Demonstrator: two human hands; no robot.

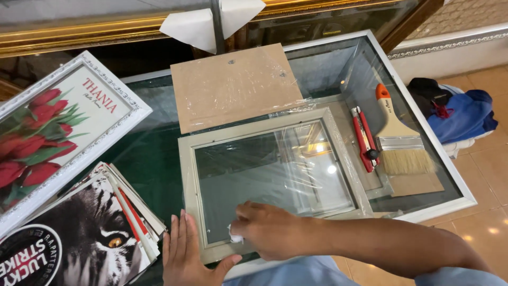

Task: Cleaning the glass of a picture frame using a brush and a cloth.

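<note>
Your left hand (186, 253) lies flat, fingers straight and together, palm down on the bottom-left corner of the frame (275, 172), holding nothing. Your right hand (267, 230) sits just beside it, fingers curled shut around a small white wad (235, 237), pressing it on the glass (272, 175) near the frame's lower edge. The right forearm comes in from the right, across the frame's bottom rail.

The frame is grey-green, glazed, wrapped in clear film, lying flat on the glass table (450, 188) at a slight tilt, right in front of you.

Left of your hands, a stack of prints (84, 238), a tiger face on top, with a black round badge at its corner. Behind that, a white ornate picture (58, 124) of red tulips, tilted.

Right of the frame, a red cutter (364, 139) lies on the table, touching the frame's film edge or just beside it, cannot tell which. Next to it, a flat brush (398, 135) with orange handle tip and pale bristles, resting on a brown card.

Beyond the frame, a brown board (233, 85) with 2 small holes, overlapping the frame's top edge. Farther back, a gold moulding (79, 34) and folded white paper (201, 24). Off the table to the right, blue cloth (460, 114) on the floor.
</note>
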